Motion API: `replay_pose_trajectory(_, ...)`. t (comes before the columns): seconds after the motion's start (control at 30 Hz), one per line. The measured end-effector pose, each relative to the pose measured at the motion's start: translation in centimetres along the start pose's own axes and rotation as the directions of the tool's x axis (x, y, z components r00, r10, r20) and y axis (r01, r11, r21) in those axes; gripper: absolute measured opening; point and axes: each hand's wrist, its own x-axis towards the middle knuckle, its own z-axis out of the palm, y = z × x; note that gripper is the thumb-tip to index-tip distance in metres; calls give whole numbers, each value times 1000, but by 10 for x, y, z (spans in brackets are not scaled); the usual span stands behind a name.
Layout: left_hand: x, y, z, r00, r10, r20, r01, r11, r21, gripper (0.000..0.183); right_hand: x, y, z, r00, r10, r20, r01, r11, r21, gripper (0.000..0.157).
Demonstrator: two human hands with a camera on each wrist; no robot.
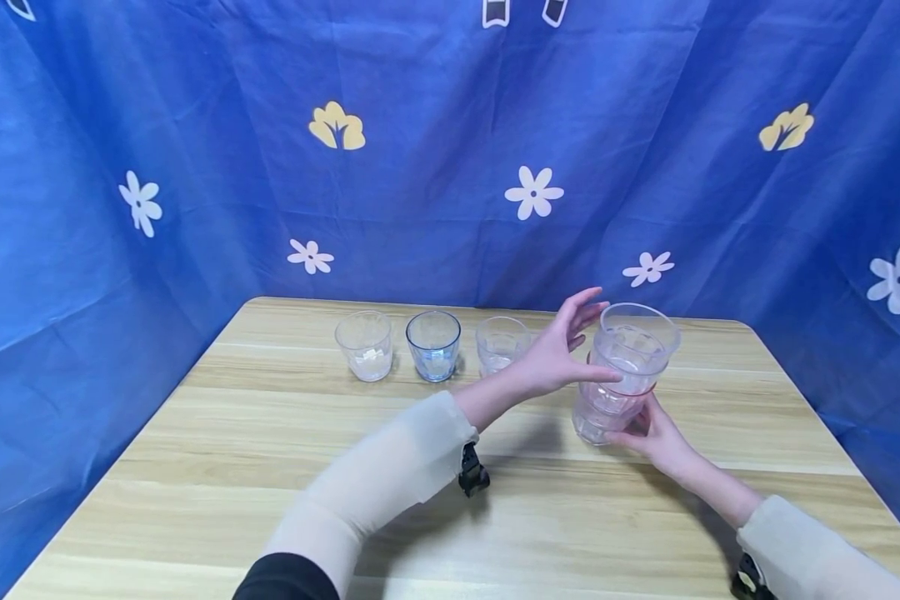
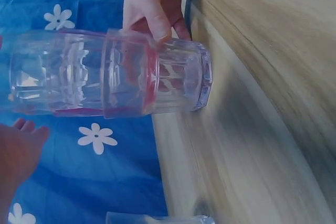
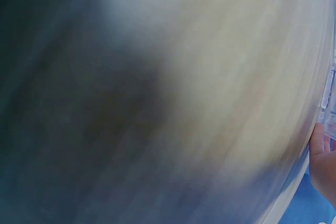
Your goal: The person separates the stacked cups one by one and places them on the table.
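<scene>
A tall stack of nested clear glasses (image 1: pixel 633 337) stands at the right of the table, with reddish rims partway up. My right hand (image 1: pixel 663 437) grips the bottom glass, its thumb in front and fingers around the side. The left wrist view shows that same right hand (image 2: pixel 149 3) against the lowest glass (image 2: pixel 181 74). Up by the top glasses, my left hand (image 1: pixel 551 360) is spread, its thumb overlapping the stack in the head view. Its fingers (image 2: pixel 31 132) look apart from the glass in the left wrist view.
Left of the stack stand a clear glass (image 1: pixel 367 346), a blue-tinted glass (image 1: pixel 433 343) and another clear glass (image 1: pixel 501 340), partly behind my left hand. They share the wooden table (image 1: pixel 270 467). A blue flowered curtain (image 1: pixel 435 167) hangs behind.
</scene>
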Motion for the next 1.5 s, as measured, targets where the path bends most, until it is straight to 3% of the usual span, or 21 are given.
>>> replay_pose_trajectory(0.37,12,-17,5,998,-9,57,13,998,-62,93,1,0,-1,1000,6,-2,-6,1000,-4,74)
replay_pose_trajectory(1.0,20,-16,0,993,-13,121,13,1000,1,83,1,0,1,1000,5,-9,-4,1000,28,76)
replay_pose_trajectory(1.23,12,4,2,993,-17,119,14,1000,23,81,1,0,0,1000,11,0,-11,1000,15,78)
replay_pose_trajectory(1.5,16,-11,2,993,6,115,-8,1000,15,83,1,2,-1,1000,5,6,-5,1000,19,76)
